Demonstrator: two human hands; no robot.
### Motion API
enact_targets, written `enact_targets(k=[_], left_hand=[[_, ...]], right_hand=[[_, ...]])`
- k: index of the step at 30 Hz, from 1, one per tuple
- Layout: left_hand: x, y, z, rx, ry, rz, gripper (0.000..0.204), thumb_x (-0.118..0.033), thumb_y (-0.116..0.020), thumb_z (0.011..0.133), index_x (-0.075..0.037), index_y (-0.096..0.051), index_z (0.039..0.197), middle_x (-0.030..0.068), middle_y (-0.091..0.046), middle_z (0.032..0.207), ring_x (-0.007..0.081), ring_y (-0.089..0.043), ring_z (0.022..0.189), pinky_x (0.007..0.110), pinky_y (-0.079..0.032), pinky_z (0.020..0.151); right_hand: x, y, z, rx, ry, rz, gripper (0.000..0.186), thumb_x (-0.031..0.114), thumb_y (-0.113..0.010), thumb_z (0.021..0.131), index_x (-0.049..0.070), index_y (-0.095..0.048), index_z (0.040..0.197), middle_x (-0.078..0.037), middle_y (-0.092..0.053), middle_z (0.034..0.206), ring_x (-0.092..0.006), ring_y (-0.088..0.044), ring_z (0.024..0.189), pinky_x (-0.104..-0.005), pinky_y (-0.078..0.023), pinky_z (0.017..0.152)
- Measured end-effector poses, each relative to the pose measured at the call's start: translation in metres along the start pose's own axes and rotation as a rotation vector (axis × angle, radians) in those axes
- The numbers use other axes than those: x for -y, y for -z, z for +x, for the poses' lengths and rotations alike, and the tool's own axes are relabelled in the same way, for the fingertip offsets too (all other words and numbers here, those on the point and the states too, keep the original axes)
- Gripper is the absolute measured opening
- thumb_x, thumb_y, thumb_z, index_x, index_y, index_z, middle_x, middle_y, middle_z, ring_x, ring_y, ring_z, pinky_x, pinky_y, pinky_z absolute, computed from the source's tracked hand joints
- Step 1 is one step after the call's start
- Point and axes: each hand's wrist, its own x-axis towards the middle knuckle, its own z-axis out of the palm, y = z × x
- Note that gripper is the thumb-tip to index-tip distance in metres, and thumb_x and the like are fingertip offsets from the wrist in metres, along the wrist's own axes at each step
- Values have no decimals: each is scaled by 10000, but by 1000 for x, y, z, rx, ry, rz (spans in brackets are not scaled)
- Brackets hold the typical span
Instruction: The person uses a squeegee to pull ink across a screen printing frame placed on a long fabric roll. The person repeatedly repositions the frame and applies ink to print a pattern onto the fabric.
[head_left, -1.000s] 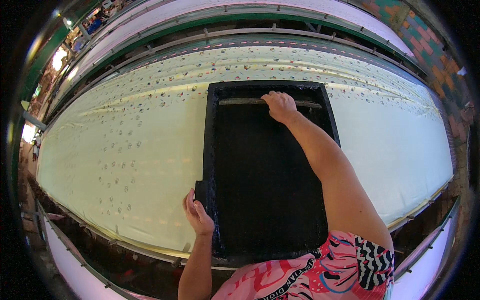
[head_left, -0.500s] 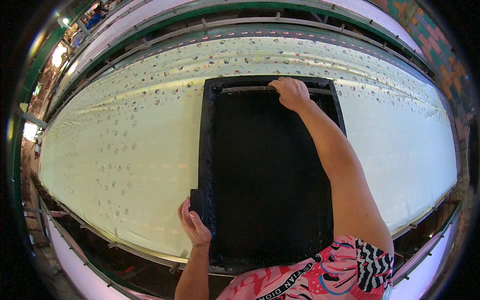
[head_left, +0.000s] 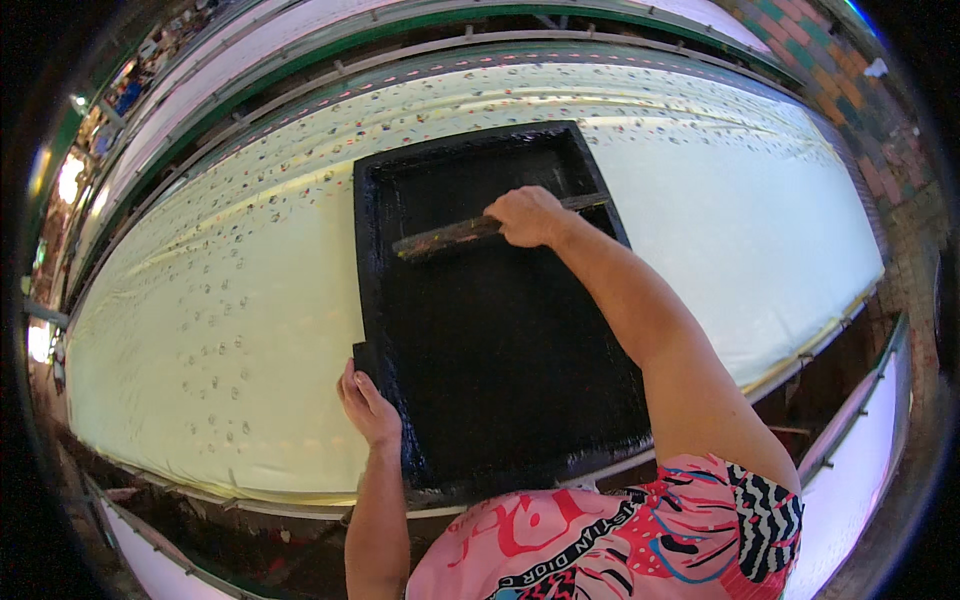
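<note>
A large black screen-printing frame lies on pale yellow fabric in front of me. Inside it, toward the far end, my right hand is closed around the middle of a long, stained wooden squeegee. The squeegee sits slantwise, its left end nearer to me than its right. At the frame's left side, my left hand grips the edge just below a small black tab. Its fingertips are partly hidden against the frame.
Small coloured motifs cover the fabric's far part, with grey ones at left. Beyond a green rail runs another long table. A pale table stands behind me at right, and paving bricks show at far right.
My right hand has drawn the squeegee from the far end toward me, and it has turned from straight across to slanted. The left hand keeps its grip. The whole view has shifted and tilted.
</note>
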Motion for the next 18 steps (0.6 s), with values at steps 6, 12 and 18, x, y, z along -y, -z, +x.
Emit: enact_targets(k=[6, 12, 18], left_hand=[[7, -4, 2, -1, -39, -54, 585, -407, -475, 1186, 76, -628, 1479, 311, -628, 1442, 488, -587, 1345, 542, -461, 1174], [10, -4, 2, -21, -45, -60, 608, -435, -573, 1145, 69, -625, 1481, 315, -620, 1449, 492, -609, 1332, 538, -496, 1147], [2, 2, -1, 23, -31, 17, 661, -388, -757, 1043, 33, -587, 1524, 283, -592, 1475, 476, -618, 1341, 529, -527, 1140]], right_hand=[[70, -21, -119, 39, -13, 6, 327, 142, -734, 897, 207, -818, 1206, -134, -805, 1135, -368, -768, 1126, -516, -607, 968], [145, -41, -224, 43, -16, 18, 405, 92, -714, 910, 205, -791, 1291, -115, -791, 1221, -355, -776, 1152, -503, -635, 942], [205, -66, -308, 4, -38, 65, 374, 92, -736, 908, 186, -798, 1265, -136, -775, 1170, -347, -776, 1128, -504, -623, 934]])
